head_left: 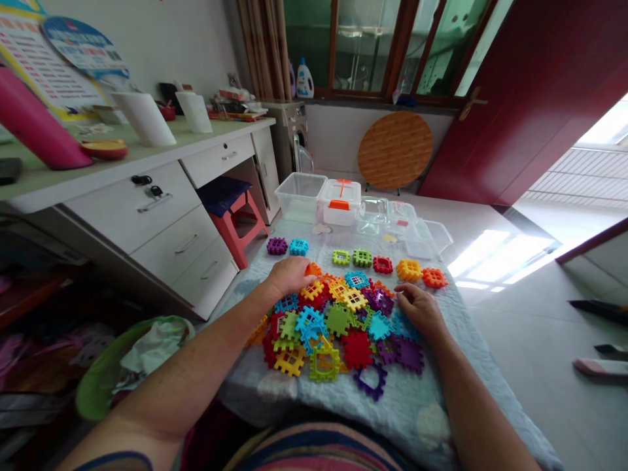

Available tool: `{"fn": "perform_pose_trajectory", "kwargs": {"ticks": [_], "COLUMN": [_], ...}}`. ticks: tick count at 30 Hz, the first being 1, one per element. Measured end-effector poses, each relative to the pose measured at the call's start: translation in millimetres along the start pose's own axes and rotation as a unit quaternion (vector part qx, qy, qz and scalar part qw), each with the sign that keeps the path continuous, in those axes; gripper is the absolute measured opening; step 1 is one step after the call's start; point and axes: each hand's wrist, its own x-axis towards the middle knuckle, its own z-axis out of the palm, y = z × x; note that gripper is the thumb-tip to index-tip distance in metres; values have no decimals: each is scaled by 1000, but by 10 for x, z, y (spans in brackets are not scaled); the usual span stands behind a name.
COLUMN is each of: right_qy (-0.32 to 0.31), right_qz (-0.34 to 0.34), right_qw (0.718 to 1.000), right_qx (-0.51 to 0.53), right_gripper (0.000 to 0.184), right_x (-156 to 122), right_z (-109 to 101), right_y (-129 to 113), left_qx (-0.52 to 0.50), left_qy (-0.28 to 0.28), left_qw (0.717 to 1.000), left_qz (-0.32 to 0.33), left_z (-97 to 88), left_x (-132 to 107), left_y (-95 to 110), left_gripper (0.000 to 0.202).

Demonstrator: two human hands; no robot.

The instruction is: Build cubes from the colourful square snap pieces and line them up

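Note:
A heap of colourful plastic interlocking tiles with notched edges lies before me, among them a green tile (338, 319), a red tile (357, 348) and a purple heart-cutout tile (370, 382). At the heap's far left edge, my left hand (290, 276) is closed with its fingertips on an orange tile (313, 269). On the right side, my right hand (419, 307) has its thumb and forefinger slightly apart beside the heap, near purple tiles (380, 301); I see nothing held in it. Behind the heap stand assembled cubes, including a purple cube (277, 246) and an orange cube (434, 278).
The table has a pale blue patterned cloth (432, 425). Clear plastic bins (300, 196) and a lidded box with orange latches (339, 203) stand at its far end. A pink stool (240, 222) and white drawers (161, 242) are left; a red door (510, 98) is right.

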Motion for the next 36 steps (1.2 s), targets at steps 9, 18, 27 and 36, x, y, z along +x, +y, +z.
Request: {"fn": "perform_pose_trajectory", "kwargs": {"ticks": [9, 18, 27, 36], "right_qy": [15, 40, 49, 54], "right_qz": [-4, -19, -19, -14], "right_qw": [1000, 999, 999, 998], "right_qx": [3, -1, -4, -1], "right_gripper": [35, 32, 33, 33], "right_x": [3, -2, 4, -2], "right_z": [38, 92, 101, 95], "right_y": [60, 93, 89, 68], "left_qx": [-76, -132, -108, -277], "left_qy": [70, 65, 145, 200], "left_qw": [994, 988, 984, 938], "left_qz": [-22, 52, 1, -62], "left_z": [17, 29, 149, 264], "left_x": [19, 111, 229, 328], "left_y": [-131, -172, -184, -282], "left_gripper": [41, 30, 31, 25]}}
